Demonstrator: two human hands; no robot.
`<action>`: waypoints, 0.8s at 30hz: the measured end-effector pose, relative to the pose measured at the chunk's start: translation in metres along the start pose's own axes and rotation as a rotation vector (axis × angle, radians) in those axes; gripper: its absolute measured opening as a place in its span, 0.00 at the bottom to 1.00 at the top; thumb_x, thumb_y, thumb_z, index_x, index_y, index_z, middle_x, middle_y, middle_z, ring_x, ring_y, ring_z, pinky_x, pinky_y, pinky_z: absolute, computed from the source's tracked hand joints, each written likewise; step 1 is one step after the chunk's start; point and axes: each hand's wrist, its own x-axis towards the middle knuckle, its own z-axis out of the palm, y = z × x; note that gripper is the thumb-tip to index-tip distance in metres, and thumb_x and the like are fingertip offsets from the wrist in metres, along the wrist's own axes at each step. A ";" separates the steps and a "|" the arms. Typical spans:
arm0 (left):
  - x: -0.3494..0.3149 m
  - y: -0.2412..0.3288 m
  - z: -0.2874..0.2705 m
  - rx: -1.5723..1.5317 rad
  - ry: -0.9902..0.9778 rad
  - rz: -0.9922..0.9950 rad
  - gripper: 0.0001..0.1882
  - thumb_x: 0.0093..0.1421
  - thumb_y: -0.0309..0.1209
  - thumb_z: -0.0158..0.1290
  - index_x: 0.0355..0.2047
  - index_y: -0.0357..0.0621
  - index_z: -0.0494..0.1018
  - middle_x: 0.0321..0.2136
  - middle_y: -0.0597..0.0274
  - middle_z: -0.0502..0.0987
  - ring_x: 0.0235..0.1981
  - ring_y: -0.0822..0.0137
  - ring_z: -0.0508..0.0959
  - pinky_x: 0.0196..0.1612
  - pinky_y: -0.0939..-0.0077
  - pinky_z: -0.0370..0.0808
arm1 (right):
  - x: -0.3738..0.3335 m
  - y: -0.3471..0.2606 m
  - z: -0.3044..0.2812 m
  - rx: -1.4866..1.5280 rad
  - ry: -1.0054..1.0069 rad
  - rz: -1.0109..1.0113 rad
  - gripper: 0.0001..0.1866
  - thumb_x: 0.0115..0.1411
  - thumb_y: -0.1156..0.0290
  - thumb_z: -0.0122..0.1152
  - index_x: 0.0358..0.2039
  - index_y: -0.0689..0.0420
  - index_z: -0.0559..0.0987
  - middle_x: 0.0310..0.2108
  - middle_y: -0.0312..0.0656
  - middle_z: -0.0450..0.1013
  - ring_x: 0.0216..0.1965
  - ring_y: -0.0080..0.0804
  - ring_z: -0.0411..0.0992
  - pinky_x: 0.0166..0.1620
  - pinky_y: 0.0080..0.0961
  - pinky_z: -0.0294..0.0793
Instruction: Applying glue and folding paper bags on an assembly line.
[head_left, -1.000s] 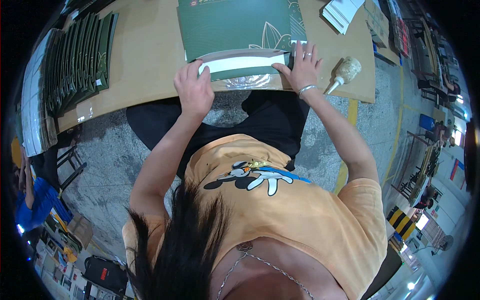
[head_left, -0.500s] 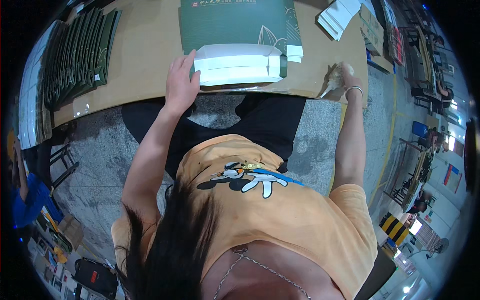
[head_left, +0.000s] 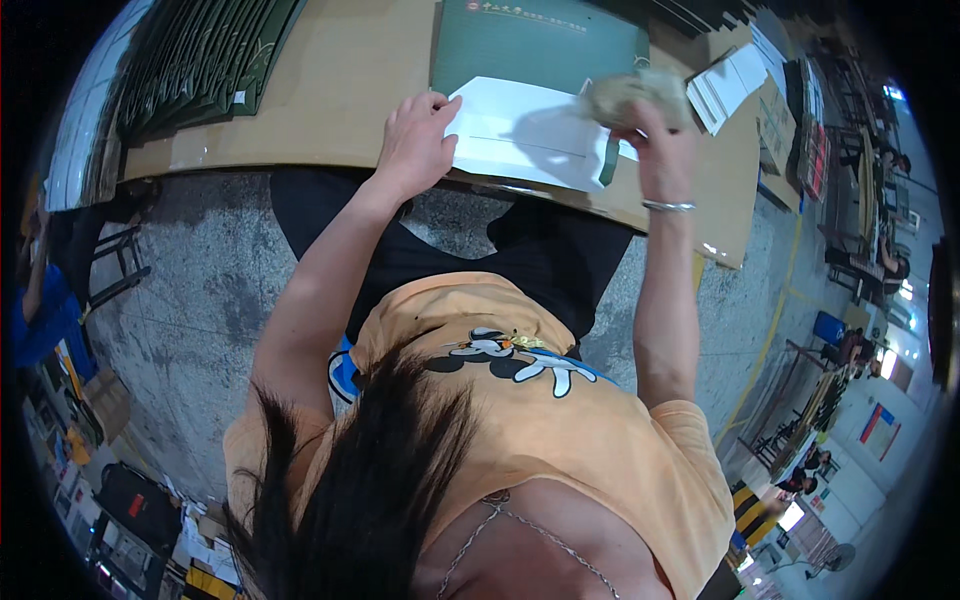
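Note:
A green paper bag (head_left: pixel 540 45) lies flat on the table in front of me, its white bottom flaps (head_left: pixel 500 125) folded out along the near edge. My left hand (head_left: pixel 418 142) is at the left end of these flaps, with curled fingers and thumb on their edge. My right hand (head_left: pixel 662 150) grips a cloudy, pale squeeze bottle (head_left: pixel 635 98), blurred by motion, above the right end of the flaps. The bottle throws a shadow on the white paper; its tip cannot be made out.
Several green paper bags (head_left: pixel 215 70) stand packed in a row at the table's left. White cards (head_left: pixel 728 88) lie in a fanned stack at the right. The cardboard-covered table (head_left: pixel 300 125) ends just before my legs. Other people sit at benches far right.
My right hand has brought the bottle from the table's right side leftward to above the flaps. My left hand stays at the flaps' left end, its fingers more curled. The view has shifted.

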 end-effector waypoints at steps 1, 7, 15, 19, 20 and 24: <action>0.001 0.000 0.000 -0.002 0.009 -0.006 0.24 0.53 0.27 0.54 0.53 0.45 0.71 0.45 0.59 0.71 0.49 0.57 0.68 0.53 0.61 0.64 | 0.007 0.009 0.015 0.010 -0.035 -0.036 0.26 0.51 0.65 0.70 0.46 0.64 0.72 0.39 0.43 0.75 0.38 0.30 0.75 0.35 0.26 0.78; 0.006 -0.022 0.001 -0.263 -0.024 -0.044 0.25 0.52 0.24 0.55 0.53 0.45 0.72 0.45 0.57 0.70 0.49 0.56 0.68 0.52 0.69 0.67 | 0.008 0.020 0.088 -0.428 0.085 -0.239 0.31 0.44 0.62 0.76 0.42 0.65 0.69 0.38 0.45 0.76 0.39 0.30 0.75 0.42 0.27 0.76; 0.009 -0.021 0.003 -0.387 -0.068 -0.150 0.24 0.51 0.22 0.54 0.52 0.44 0.73 0.43 0.57 0.71 0.45 0.59 0.70 0.50 0.70 0.68 | 0.005 0.032 0.101 -0.457 0.065 -0.231 0.30 0.46 0.63 0.76 0.42 0.64 0.69 0.38 0.45 0.76 0.39 0.30 0.75 0.44 0.26 0.74; 0.010 -0.021 0.003 -0.362 -0.046 -0.131 0.24 0.51 0.22 0.53 0.51 0.44 0.73 0.42 0.57 0.71 0.45 0.58 0.71 0.50 0.70 0.68 | 0.005 0.023 0.104 -0.463 0.061 -0.209 0.29 0.48 0.65 0.75 0.43 0.65 0.69 0.39 0.44 0.76 0.40 0.28 0.75 0.44 0.25 0.74; 0.009 -0.021 0.003 -0.355 -0.048 -0.131 0.24 0.51 0.22 0.53 0.51 0.44 0.73 0.42 0.57 0.71 0.45 0.58 0.71 0.50 0.70 0.68 | 0.005 0.026 0.103 -0.464 0.059 -0.208 0.29 0.48 0.65 0.75 0.43 0.65 0.69 0.39 0.44 0.76 0.40 0.28 0.75 0.44 0.25 0.74; 0.009 -0.022 0.005 -0.346 -0.030 -0.121 0.24 0.51 0.23 0.54 0.51 0.44 0.73 0.42 0.57 0.71 0.46 0.58 0.71 0.51 0.70 0.68 | 0.003 0.031 0.101 -0.471 0.052 -0.215 0.32 0.44 0.59 0.77 0.41 0.63 0.68 0.38 0.46 0.76 0.39 0.30 0.75 0.43 0.27 0.75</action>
